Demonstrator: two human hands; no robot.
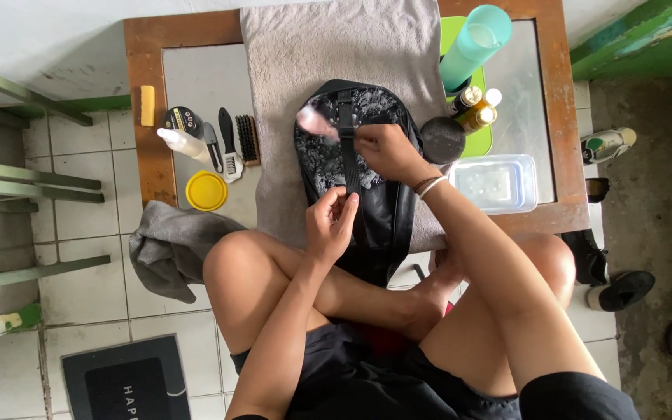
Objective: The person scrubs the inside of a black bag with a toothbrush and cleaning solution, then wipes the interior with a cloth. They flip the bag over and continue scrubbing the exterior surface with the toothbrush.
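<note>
A black bag, covered in white foam on its upper part, lies on a grey towel spread over a low wooden table. My left hand pinches the bag's black strap near the table's front edge. My right hand grips a small brush with a pale, blurred head and presses it against the foamy top of the bag beside the strap.
On the table's left lie a yellow block, a white bottle, brushes and a yellow lid. A teal bottle, small bottles, a round black tin and a clear water tub stand right. A grey cloth hangs off the corner.
</note>
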